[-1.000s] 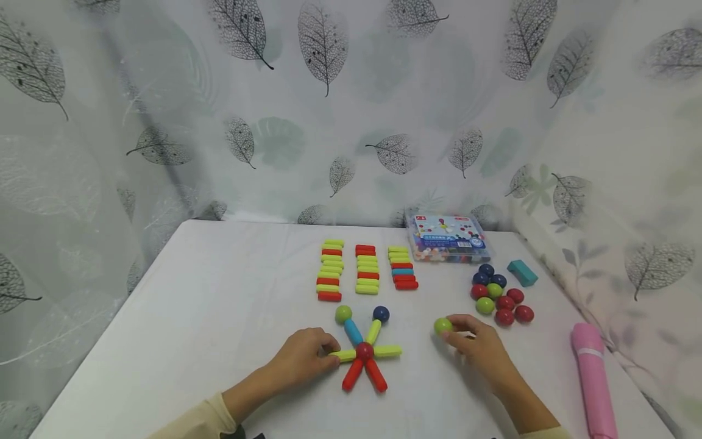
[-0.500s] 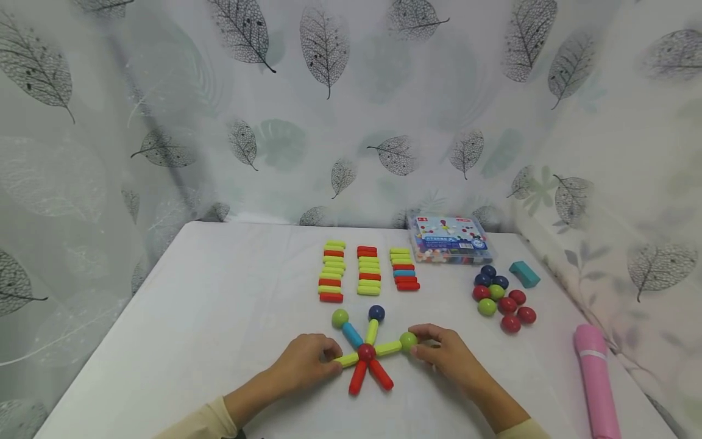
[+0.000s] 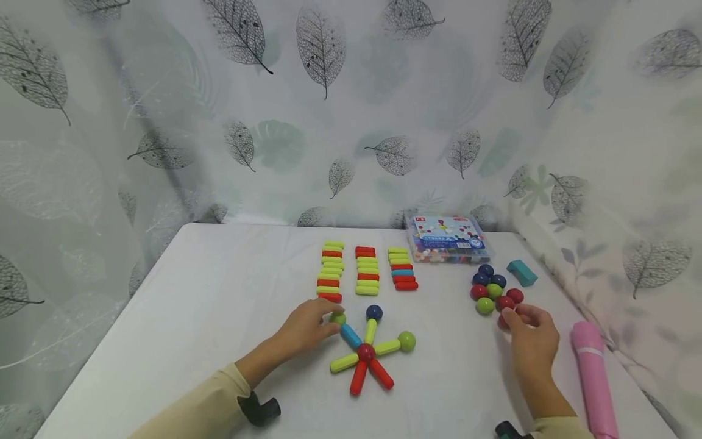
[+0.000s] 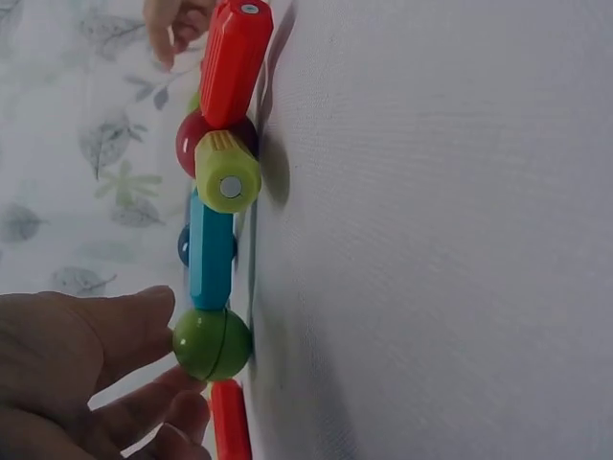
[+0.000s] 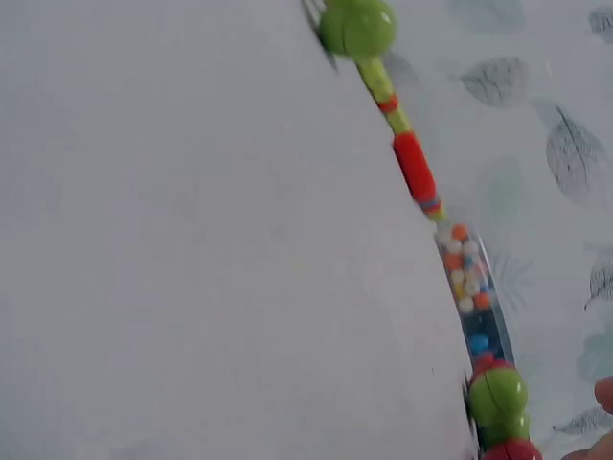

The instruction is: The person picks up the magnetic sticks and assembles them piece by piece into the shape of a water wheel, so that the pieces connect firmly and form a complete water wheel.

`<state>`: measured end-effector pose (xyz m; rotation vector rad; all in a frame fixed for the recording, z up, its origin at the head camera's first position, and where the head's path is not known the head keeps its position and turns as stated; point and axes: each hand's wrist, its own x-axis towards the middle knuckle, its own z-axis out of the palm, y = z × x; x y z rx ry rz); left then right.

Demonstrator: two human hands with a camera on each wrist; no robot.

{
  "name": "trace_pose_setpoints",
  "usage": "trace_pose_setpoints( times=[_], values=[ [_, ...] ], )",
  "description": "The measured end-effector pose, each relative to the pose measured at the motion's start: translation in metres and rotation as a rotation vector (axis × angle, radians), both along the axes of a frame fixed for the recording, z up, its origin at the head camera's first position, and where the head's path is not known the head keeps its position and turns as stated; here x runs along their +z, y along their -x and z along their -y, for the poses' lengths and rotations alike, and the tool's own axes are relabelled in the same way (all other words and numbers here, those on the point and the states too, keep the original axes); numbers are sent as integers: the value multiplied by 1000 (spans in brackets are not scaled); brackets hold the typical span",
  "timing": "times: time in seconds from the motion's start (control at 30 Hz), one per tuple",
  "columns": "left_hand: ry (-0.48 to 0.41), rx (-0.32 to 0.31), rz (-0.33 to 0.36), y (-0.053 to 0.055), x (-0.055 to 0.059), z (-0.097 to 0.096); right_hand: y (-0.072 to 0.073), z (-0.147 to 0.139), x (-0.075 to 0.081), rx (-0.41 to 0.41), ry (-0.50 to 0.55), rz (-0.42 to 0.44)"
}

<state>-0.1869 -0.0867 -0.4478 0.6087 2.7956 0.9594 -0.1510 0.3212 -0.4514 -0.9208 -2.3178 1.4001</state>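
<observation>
A star-shaped figure of magnetic rods lies on the white table, joined at a red ball (image 3: 365,352). Its arms are a blue rod (image 3: 351,336), yellow rods and two red rods (image 3: 358,378). My left hand (image 3: 304,329) holds the green ball (image 4: 213,344) at the blue rod's end between thumb and fingers. A blue ball (image 3: 375,312) and another green ball (image 3: 406,341) cap two yellow rods. At the right, my right hand (image 3: 534,341) has its thumb and curled fingers at a red ball (image 3: 502,323), which they partly hide.
Three columns of red, yellow and blue rods (image 3: 367,271) lie behind the figure. A clear-lidded box (image 3: 448,239) stands at the back. Near the right hand are several loose balls (image 3: 485,305), a teal block (image 3: 522,273) and a pink roll (image 3: 595,381).
My right hand brought a green ball to the right yellow rod, left it there and moved right to the red balls. My left hand shifted from the left yellow rod up to the green ball.
</observation>
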Motion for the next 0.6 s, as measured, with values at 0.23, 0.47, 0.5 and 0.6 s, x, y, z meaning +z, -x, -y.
trace_pose_setpoints(
  times=[0.23,0.47,0.5,0.6],
  values=[
    [-17,13,24,-2,-6,6,7,-22,-10,86,-64,119],
    [-12,23,32,-16,-11,18,13,-20,-14,162,-110,167],
    [-11,26,36,-19,-11,19,13,-20,-14,171,-120,175],
    [-12,20,40,-26,-10,21,10,-17,-11,201,-117,190]
  ],
)
